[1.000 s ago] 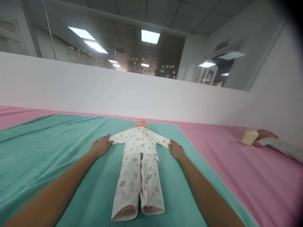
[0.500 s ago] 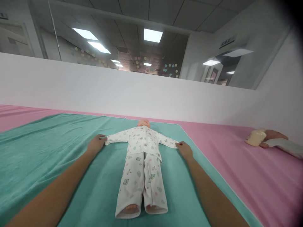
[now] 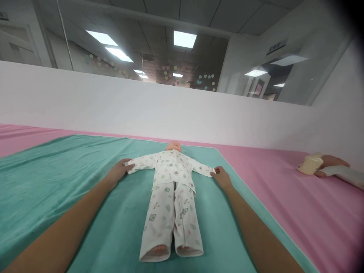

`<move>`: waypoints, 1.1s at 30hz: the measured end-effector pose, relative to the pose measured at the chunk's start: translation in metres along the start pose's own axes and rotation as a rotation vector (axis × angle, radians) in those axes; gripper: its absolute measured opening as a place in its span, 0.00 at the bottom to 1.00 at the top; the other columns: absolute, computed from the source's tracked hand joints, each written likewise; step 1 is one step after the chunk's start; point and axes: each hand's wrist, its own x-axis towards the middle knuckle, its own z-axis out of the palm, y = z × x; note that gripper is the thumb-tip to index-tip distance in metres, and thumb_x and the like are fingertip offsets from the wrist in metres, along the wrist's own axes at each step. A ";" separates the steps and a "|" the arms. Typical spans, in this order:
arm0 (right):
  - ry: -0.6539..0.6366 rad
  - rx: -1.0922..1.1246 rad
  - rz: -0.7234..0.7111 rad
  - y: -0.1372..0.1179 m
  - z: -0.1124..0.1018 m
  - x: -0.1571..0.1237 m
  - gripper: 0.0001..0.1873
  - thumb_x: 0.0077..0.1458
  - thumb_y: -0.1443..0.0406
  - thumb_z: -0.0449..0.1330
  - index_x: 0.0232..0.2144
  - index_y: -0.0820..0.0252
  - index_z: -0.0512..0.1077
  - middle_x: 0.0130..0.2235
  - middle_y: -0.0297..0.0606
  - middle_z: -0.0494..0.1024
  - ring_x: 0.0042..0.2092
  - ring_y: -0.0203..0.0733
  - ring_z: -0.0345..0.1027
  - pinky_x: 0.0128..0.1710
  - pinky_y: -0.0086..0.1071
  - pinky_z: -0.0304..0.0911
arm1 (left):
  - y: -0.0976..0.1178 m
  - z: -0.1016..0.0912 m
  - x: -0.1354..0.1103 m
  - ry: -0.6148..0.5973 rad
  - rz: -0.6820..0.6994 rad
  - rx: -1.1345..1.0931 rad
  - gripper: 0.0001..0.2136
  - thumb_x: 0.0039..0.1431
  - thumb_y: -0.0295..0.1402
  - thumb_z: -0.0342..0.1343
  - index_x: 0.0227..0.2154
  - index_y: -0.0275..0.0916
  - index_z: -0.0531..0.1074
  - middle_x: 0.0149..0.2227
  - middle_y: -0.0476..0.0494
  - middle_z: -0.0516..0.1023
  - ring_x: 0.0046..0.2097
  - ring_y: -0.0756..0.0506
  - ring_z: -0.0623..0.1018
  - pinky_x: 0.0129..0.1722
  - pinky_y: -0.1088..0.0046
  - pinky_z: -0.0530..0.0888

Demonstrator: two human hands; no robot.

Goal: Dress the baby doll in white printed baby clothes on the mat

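Note:
A baby doll [image 3: 173,146] lies on its back with its arms stretched out sideways. It wears a white printed shirt [image 3: 173,167] and matching trousers [image 3: 159,216], whose open leg ends face me, with toes showing inside. My left hand [image 3: 120,171] is closed on the cuff of the sleeve on the left, thumb on top. At the other cuff, my right hand [image 3: 222,178] pinches the sleeve's end between thumb and fingers. The doll's hands are hidden.
A green blanket [image 3: 113,227] lies under the doll, over a pink sheet [image 3: 273,182]. At the right are a pale yellow object [image 3: 310,164] and a skin-coloured form with white cloth. A white wall [image 3: 142,110] with windows stands behind.
My left hand has shifted slightly, its thumb now reaching farther over the cuff. My right fingers have turned a little around the other cuff. The doll lies as before.

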 end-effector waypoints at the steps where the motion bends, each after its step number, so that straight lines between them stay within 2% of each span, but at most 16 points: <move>1: 0.000 -0.034 0.000 -0.001 0.000 0.000 0.16 0.43 0.57 0.59 0.36 0.57 0.66 0.36 0.35 0.73 0.37 0.41 0.67 0.36 0.32 0.59 | 0.001 0.001 -0.001 -0.008 0.006 0.057 0.27 0.44 0.46 0.61 0.47 0.39 0.70 0.36 0.43 0.77 0.34 0.43 0.76 0.29 0.73 0.71; 4: -0.032 -0.084 -0.015 -0.001 -0.002 -0.001 0.16 0.45 0.57 0.57 0.38 0.55 0.66 0.33 0.33 0.73 0.35 0.40 0.66 0.34 0.31 0.57 | 0.004 0.003 -0.003 -0.016 0.031 0.124 0.27 0.46 0.46 0.59 0.49 0.39 0.68 0.43 0.42 0.76 0.40 0.42 0.76 0.34 0.72 0.71; 6: -0.042 -0.023 -0.019 0.001 -0.003 0.000 0.17 0.45 0.57 0.56 0.39 0.55 0.67 0.32 0.32 0.73 0.33 0.39 0.66 0.34 0.31 0.57 | 0.004 0.004 -0.003 0.009 0.050 0.165 0.25 0.48 0.45 0.58 0.49 0.39 0.68 0.43 0.43 0.75 0.41 0.42 0.75 0.37 0.71 0.70; 12: 0.071 0.136 0.027 0.006 -0.006 0.003 0.20 0.42 0.58 0.55 0.40 0.58 0.67 0.39 0.36 0.75 0.37 0.40 0.68 0.37 0.31 0.60 | -0.005 0.006 0.003 0.273 0.058 0.164 0.21 0.54 0.42 0.53 0.49 0.40 0.69 0.43 0.41 0.73 0.42 0.41 0.73 0.39 0.68 0.70; 19: 0.175 0.142 0.098 0.003 -0.011 0.001 0.20 0.41 0.61 0.54 0.40 0.60 0.68 0.39 0.39 0.76 0.39 0.44 0.68 0.35 0.32 0.61 | -0.007 0.004 0.005 0.418 0.089 0.117 0.18 0.53 0.39 0.52 0.47 0.41 0.71 0.39 0.45 0.73 0.41 0.43 0.74 0.39 0.71 0.71; 27: 0.173 0.048 0.122 0.010 -0.005 0.006 0.21 0.43 0.63 0.54 0.42 0.59 0.67 0.43 0.40 0.75 0.42 0.44 0.69 0.38 0.32 0.60 | -0.007 0.002 0.007 0.422 0.060 0.145 0.18 0.54 0.35 0.52 0.48 0.41 0.70 0.44 0.42 0.75 0.45 0.42 0.75 0.43 0.68 0.71; 33: 0.187 -0.047 0.106 0.008 -0.007 0.003 0.24 0.44 0.64 0.54 0.47 0.60 0.65 0.47 0.44 0.71 0.43 0.45 0.68 0.42 0.35 0.61 | -0.017 -0.003 0.012 0.357 0.103 0.488 0.20 0.54 0.32 0.50 0.51 0.40 0.66 0.48 0.39 0.73 0.48 0.37 0.73 0.45 0.62 0.69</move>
